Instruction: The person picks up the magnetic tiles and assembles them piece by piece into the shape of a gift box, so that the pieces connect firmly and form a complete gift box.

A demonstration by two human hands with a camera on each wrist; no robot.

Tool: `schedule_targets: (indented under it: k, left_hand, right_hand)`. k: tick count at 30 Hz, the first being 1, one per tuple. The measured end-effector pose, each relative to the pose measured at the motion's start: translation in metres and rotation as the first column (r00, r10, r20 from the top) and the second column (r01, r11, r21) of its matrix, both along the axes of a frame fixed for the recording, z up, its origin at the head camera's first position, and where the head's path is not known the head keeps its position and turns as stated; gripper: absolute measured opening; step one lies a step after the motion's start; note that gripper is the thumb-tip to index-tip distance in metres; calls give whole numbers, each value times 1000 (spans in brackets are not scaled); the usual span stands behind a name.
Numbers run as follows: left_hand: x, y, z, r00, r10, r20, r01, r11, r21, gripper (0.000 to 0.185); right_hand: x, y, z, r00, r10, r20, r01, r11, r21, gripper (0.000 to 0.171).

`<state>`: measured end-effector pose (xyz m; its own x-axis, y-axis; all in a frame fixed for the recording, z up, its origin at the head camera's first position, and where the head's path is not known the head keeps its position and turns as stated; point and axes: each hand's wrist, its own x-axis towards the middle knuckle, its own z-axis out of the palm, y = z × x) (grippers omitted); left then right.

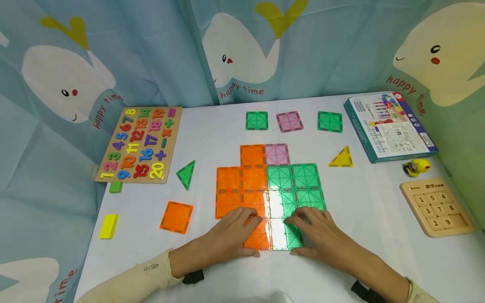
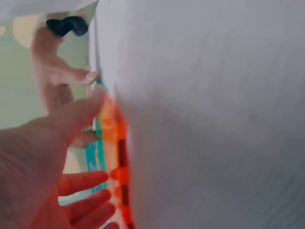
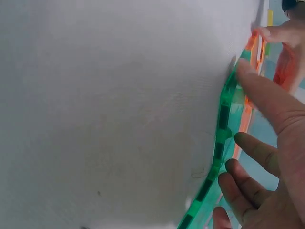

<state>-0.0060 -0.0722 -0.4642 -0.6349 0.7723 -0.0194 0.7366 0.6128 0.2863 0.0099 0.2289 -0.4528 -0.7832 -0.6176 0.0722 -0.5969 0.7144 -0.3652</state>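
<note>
Two hands flat on the near row of a magnetic tile mat, white table.

Partly hidden under fingers: orange square tile beneath left hand, green square tile beneath right hand; tiles side by side, touching, joined to the orange and green block behind. Fingers of both hands spread and nearly straight, pressing down, thumbs at the near edges, nothing pinched. Wrist views blurred: only tile edges seen on end, orange and green. Loose orange tile well left.
</note>
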Motion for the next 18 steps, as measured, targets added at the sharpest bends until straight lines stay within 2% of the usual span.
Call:
schedule_targets:
  k: [2, 4, 7, 11, 14, 18]
  left_hand:
    - [-9, 0, 4, 996, 17, 83, -17, 1000, 1, 76]
    - [-23, -1, 10, 987, 54, 149, -55, 999, 1, 73]
    - [-52, -2, 22, 978, 117, 174, -118, 993, 0, 67]
    - [-92, -4, 37, 974, 186, 132, -189, 982, 6, 64]
    - [-119, -3, 46, 971, 223, 88, -222, 975, -18, 66]
    - [-147, 5, 44, 970, 234, 57, -232, 972, -46, 65]
  right_hand:
    - [-4, 2, 3, 998, -36, 49, 38, 999, -24, 64]
    - [-9, 6, 6, 987, -101, 126, 110, 992, -64, 56]
    - [-21, 15, 11, 949, -221, 224, 253, 959, -125, 47]
    - [-40, 30, 16, 871, -338, 357, 420, 889, -181, 49]
    - [-53, 41, 17, 795, -375, 477, 516, 831, -208, 56]
    - [-64, 50, 17, 696, -378, 610, 611, 758, -228, 68]
